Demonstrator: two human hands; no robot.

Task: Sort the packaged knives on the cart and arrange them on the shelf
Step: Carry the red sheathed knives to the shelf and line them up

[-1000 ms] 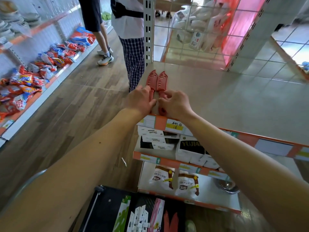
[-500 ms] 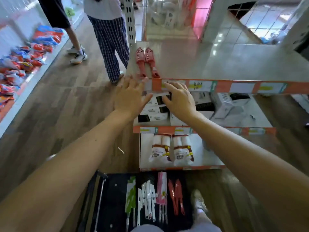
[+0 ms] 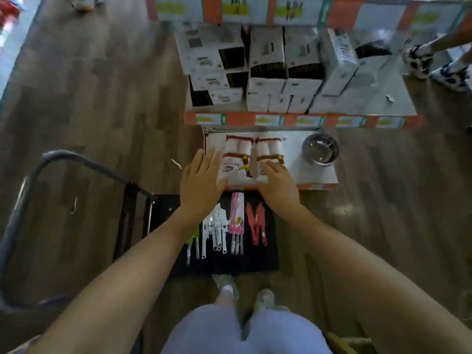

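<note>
Both hands empty, fingers spread: left hand (image 3: 198,183) and right hand (image 3: 278,185) above the black cart's (image 3: 270,251) far edge. Red sheathed knives (image 3: 256,223) lie right of pink packaged knives (image 3: 236,215) on it. Risk: blurred view; a hasty reach may scatter the neat rows.

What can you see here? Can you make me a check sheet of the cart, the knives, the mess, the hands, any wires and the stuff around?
Surface: black cart deck, below the bottom shelf.
Job's things: red knives, pink pack, white knives and green knife lie side by side on the cart.
Clutter: metal bowl and white packets on the bottom shelf; boxes on the shelf above.
Grippers: left hand and right hand open, empty, above the shelf's front edge.
Cables: nothing seen.
Surroundings: wood floor, cart handle, another person's shoes.
</note>
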